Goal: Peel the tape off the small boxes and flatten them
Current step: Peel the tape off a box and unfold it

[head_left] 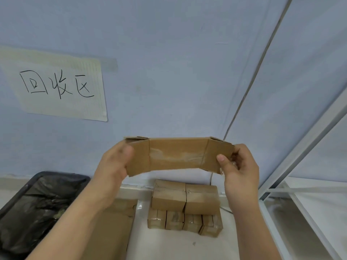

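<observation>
Hands, left (114,162) and right (238,166), pinch the box (176,155) ends. Tape residue may remain; hard pulling could tear flaps.

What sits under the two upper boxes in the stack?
Four smaller taped boxes in a row under the two upper boxes; anything behind that row is covered.

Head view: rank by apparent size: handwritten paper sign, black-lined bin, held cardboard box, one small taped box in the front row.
1. Handwritten paper sign and black-lined bin: alike; bin cropped.
2. Held cardboard box, nearer the camera.
3. Small taped box.
</observation>
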